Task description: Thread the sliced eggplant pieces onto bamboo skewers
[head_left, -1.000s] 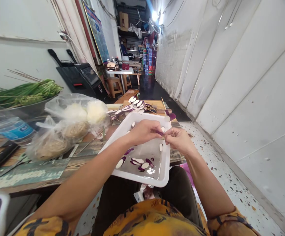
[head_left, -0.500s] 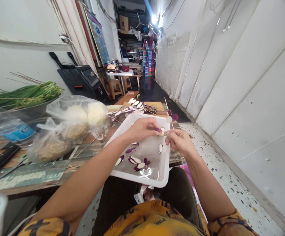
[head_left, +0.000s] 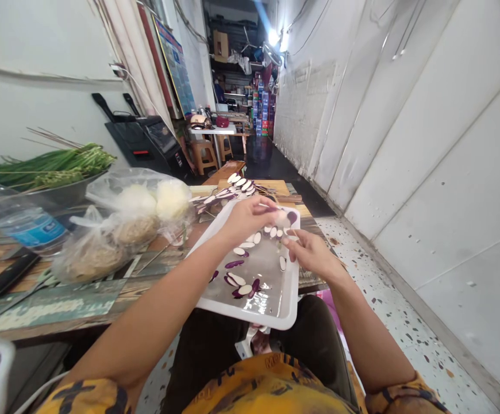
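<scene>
My left hand (head_left: 252, 218) is closed on purple-skinned eggplant slices (head_left: 281, 219) above the far right part of a white tray (head_left: 293, 287). A thin wooden skewer (head_left: 292, 232) is pinched in my right hand (head_left: 312, 252), over the tray's right rim; its far end is hidden by the slices and my left fingers. One dark purple slice (head_left: 292, 217) shows just beyond my left fingertips. In the tray's shallow water lie several oval eggplant slices (head_left: 238, 279), white-fleshed with purple edges.
Behind the tray, skewered eggplant slices (head_left: 241, 183) lie on a wooden board (head_left: 276, 187). To the left are plastic bags of vegetables (head_left: 135, 207), a black-handled knife (head_left: 6, 279), a water bottle (head_left: 38, 230) and a bowl of green vegetables (head_left: 56, 169). A white wall (head_left: 426, 172) runs along the right.
The skewer with its eggplant slices has swung from upright down toward the left, over the tray. My left hand has moved slightly up and now grips slices by the skewer.
</scene>
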### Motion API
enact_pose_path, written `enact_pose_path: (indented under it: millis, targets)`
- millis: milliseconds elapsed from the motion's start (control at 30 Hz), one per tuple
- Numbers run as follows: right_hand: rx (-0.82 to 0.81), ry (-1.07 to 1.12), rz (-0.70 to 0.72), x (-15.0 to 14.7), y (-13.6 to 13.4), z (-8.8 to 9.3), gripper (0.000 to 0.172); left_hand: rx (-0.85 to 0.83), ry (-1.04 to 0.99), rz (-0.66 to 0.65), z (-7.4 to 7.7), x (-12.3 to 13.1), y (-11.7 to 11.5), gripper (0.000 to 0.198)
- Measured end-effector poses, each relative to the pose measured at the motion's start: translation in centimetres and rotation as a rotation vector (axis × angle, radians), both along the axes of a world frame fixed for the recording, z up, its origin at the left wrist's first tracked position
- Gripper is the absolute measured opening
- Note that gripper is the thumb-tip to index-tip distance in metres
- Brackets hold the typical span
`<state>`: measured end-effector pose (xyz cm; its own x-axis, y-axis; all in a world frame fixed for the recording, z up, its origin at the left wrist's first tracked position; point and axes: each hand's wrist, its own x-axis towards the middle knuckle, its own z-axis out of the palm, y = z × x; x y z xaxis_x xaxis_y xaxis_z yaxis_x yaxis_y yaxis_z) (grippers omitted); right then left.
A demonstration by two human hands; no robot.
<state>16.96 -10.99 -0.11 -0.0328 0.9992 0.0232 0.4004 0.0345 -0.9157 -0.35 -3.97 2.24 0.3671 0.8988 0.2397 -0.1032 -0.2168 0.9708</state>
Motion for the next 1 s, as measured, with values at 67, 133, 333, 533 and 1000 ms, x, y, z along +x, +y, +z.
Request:
enact_pose_path:
  millis: [67, 133, 333, 533, 1000]
  targets:
    - [0.083, -0.061, -0.002, 0.1, -0.2, -0.2, 0.025, -0.138, -0.116, 0.134, -0.3, -0.3, 0.8, 0.026]
    - [0.182, -0.067, -0.042, 0.2, -0.5, -0.4, 0.016, -0.282, -0.24, 0.199, -0.5, -0.6, 1.5, 0.021]
    - [0.235, 0.039, -0.093, 0.3, -2.2, -1.0, 0.027, -0.505, -0.406, 0.193, -0.6, -1.2, 2.5, 0.004]
    - [0.086, 0.195, -0.035, -0.2, -3.8, -1.3, 0.026, -0.609, -0.446, 0.136, -0.5, -1.1, 2.6, 0.007]
    - [0.144, 0.086, -0.055, -1.0, -4.2, -1.4, 0.03, -0.59, -0.472, 0.191, -0.5, -0.9, 2.5, 0.004]
